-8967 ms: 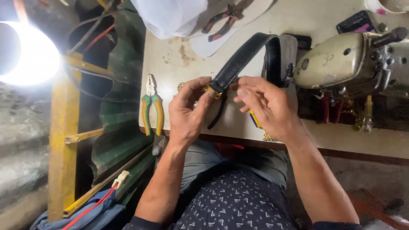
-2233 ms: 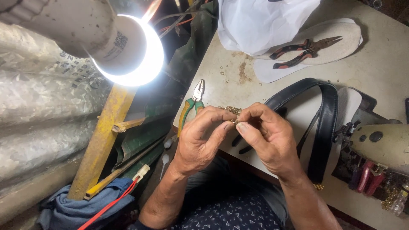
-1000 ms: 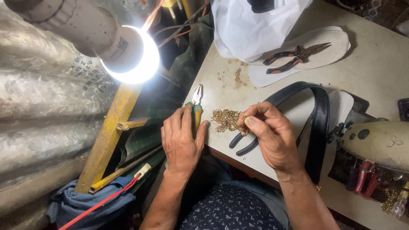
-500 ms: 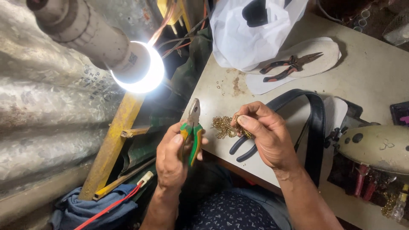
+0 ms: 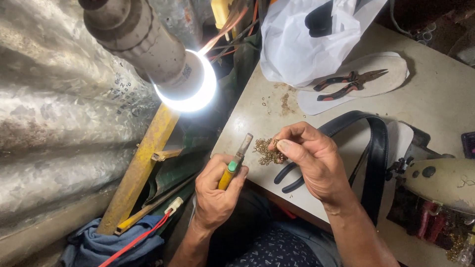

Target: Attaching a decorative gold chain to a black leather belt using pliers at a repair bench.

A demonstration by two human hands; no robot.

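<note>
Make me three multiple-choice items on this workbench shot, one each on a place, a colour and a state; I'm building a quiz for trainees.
1. Where does the red-handled pliers lie?
A. On the white sole-shaped piece
B. In the white plastic bag
C. On the sewing machine

2. What colour are the handles of the pliers in the left hand?
A. Blue
B. Yellow and green
C. Black

3. What state is the lamp in?
A. Off
B. Broken
C. Lit

Answers: 1 A, they rest on the white piece by the bag. 2 B, yellow grip with a green end shows above the fist. 3 C, its face glows bright white.
</note>
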